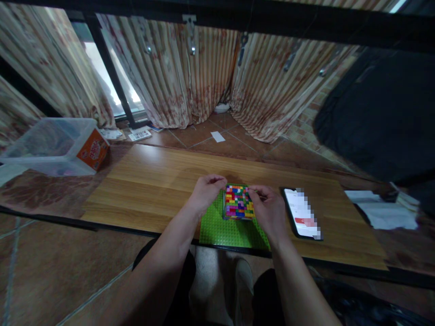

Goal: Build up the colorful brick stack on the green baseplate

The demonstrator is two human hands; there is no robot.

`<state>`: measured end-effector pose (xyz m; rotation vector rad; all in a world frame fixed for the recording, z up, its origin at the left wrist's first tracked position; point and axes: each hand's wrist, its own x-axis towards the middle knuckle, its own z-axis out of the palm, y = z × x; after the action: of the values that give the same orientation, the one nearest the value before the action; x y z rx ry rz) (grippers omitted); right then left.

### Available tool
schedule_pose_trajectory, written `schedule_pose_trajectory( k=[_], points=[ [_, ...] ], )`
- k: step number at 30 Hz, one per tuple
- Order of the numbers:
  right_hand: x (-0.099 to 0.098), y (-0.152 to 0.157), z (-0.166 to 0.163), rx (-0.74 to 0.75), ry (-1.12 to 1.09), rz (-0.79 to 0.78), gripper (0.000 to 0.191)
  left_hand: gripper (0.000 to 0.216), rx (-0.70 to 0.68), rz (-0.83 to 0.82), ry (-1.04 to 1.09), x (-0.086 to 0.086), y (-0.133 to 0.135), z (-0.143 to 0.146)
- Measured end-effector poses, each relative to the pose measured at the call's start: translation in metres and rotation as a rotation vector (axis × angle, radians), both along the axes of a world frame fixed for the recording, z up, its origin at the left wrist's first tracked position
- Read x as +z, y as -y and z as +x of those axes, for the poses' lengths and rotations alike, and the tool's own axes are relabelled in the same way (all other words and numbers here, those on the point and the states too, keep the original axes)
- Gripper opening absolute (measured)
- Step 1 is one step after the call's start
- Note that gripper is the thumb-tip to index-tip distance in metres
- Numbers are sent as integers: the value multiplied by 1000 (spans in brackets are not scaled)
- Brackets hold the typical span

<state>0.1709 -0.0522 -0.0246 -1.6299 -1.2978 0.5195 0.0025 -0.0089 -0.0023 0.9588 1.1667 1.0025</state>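
Note:
A block of multicoloured toy bricks (238, 202) sits on a green studded baseplate (231, 234) at the table's front edge. My left hand (208, 190) is at the block's far left corner, thumb and fingers pinched together. On the other side, my right hand (271, 208) has its fingers bent in a pinch, the tips at the block's far right corner. Whether either pinch holds a small brick or just meets the block's edge cannot be made out. The right hand covers part of the baseplate.
A phone (301, 213) with a lit screen lies on the wooden tabletop (149, 190), right of my right hand. At far left stands a clear plastic bin (61, 158) with an orange label. White papers (384, 210) lie at the right, beside a large dark shape (380, 104).

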Motion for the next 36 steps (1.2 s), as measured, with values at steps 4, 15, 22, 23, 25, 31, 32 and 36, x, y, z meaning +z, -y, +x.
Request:
schedule_pose_trajectory(
  k=[4, 15, 22, 23, 25, 31, 32, 36],
  points=[
    [1, 0, 0, -2, 3, -9, 24, 5, 7, -4, -3, 1, 1, 0],
    [1, 1, -1, 12, 16, 4, 24, 9, 11, -12, -18, 4, 2, 0],
    [1, 1, -1, 12, 25, 7, 24, 10, 8, -24, -27, 4, 2, -1],
    [1, 1, -2, 13, 24, 7, 24, 9, 6, -27, -26, 4, 2, -1],
    [2, 2, -2, 15, 32, 7, 23, 8, 6, -28, -26, 5, 2, -1],
    [1, 2, -2, 12, 57, 7, 23, 0, -34, -18, 2, 4, 2, 0],
    [1, 2, -2, 11, 54, 9, 23, 1, -44, -14, 2, 4, 2, 0],
    [4, 4, -5, 6, 114, 147, 20, 4, -100, -7, -10, 7, 5, -1]
  ],
)
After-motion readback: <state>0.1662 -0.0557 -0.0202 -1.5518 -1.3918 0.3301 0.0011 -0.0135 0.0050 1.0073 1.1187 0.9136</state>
